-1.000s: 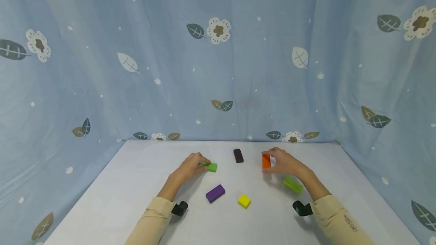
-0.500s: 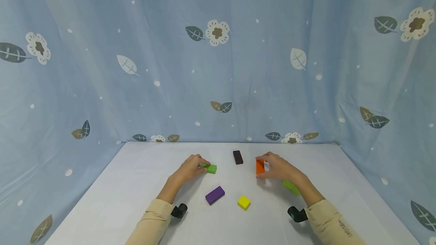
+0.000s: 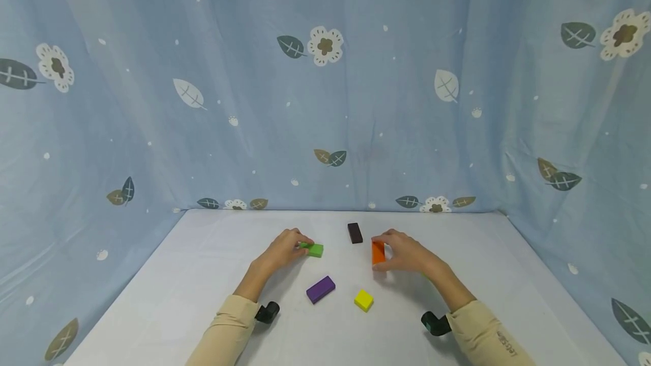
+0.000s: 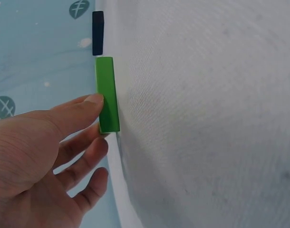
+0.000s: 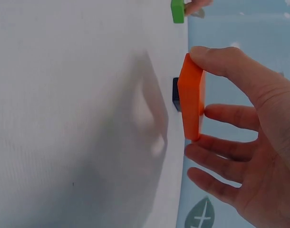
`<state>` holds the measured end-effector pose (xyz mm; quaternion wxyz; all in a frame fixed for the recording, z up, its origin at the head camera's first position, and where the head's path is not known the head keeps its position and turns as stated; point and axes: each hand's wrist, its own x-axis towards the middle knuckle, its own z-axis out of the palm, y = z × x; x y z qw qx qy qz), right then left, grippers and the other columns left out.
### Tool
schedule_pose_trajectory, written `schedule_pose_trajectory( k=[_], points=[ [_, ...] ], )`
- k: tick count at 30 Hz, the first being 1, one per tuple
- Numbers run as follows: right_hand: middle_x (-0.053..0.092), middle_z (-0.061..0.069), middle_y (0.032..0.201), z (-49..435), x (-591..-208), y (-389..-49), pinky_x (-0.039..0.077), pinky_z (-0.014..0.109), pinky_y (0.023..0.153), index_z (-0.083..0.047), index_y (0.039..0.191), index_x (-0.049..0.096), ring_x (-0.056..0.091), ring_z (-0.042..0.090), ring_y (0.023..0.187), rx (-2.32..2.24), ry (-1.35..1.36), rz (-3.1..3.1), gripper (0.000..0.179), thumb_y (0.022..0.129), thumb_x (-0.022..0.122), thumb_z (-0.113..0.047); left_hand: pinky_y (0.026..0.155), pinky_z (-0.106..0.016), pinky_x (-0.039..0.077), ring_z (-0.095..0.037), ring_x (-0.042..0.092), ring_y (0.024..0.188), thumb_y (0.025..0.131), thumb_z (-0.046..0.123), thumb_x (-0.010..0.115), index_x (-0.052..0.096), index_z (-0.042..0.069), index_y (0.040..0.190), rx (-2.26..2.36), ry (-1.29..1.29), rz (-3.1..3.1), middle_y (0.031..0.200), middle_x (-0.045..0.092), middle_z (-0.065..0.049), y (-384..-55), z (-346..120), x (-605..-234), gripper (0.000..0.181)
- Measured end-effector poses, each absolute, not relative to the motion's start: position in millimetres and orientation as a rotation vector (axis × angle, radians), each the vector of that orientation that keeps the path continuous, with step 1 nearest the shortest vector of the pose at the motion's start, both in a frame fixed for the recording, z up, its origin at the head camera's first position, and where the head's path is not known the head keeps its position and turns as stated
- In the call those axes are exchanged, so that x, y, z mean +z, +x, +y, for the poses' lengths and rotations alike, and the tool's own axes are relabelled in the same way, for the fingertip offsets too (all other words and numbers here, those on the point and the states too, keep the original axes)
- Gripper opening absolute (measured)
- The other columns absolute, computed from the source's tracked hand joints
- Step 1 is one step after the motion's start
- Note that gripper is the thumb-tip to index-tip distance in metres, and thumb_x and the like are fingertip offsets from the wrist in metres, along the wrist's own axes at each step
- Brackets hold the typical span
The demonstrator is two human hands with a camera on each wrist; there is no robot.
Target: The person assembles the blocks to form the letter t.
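My left hand (image 3: pixel 283 248) pinches one end of a green rectangular block (image 3: pixel 315 250) that lies on the white table. In the left wrist view, the thumb presses the side of the green block (image 4: pixel 107 95), with fingertips behind it. My right hand (image 3: pixel 405 252) grips an orange block (image 3: pixel 378 253) by its two ends. Seen from the right wrist, the orange block (image 5: pixel 191 97) is held between thumb and fingers, over its shadow on the cloth. The black block (image 3: pixel 355 233) lies between the hands, farther back.
Nearer the front, a purple block (image 3: pixel 321 290) and a yellow block (image 3: pixel 363 300) lie on the white table (image 3: pixel 203 275). The right forearm mostly hides a light green block (image 3: pixel 426 277). A blue printed curtain (image 3: pixel 325 100) hangs behind the table.
My right hand has moved left with the orange block, toward the green one, and its forearm now covers most of the light green block. The left hand stays in place.
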<state>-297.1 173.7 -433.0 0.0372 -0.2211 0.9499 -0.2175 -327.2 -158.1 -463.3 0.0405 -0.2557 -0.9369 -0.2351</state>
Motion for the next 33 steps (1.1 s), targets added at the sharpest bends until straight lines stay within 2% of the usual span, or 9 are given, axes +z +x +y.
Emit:
schedule_pose_trajectory(
  k=[12, 33],
  points=[
    [0.062, 0.006, 0.122, 157.7, -434.4, -292.8, 0.054, 0.044, 0.092, -0.015, 0.13, 0.064, 0.058, 0.022, 0.107, -0.673, -0.623, 2.894, 0.066, 0.074, 0.084, -0.042, 0.083, -0.041, 0.053, -0.026, 0.064, 0.093, 0.088, 0.008, 0.072, 0.075, 0.008, 0.109, -0.734, -0.78, -2.876, 0.098, 0.069, -0.009, -324.8, -157.0, -459.2, 0.022],
    [0.062, 0.009, 0.122, 141.7, -436.2, -287.0, 0.052, 0.044, 0.092, -0.01, 0.132, 0.062, 0.058, 0.023, 0.106, -0.642, -0.741, 2.872, 0.069, 0.074, 0.084, -0.042, 0.082, -0.041, 0.053, -0.026, 0.064, 0.093, 0.087, 0.008, 0.072, 0.075, 0.008, 0.109, -0.739, -0.782, -2.881, 0.098, 0.069, -0.01, -325.3, -156.6, -458.8, 0.022]
  ],
)
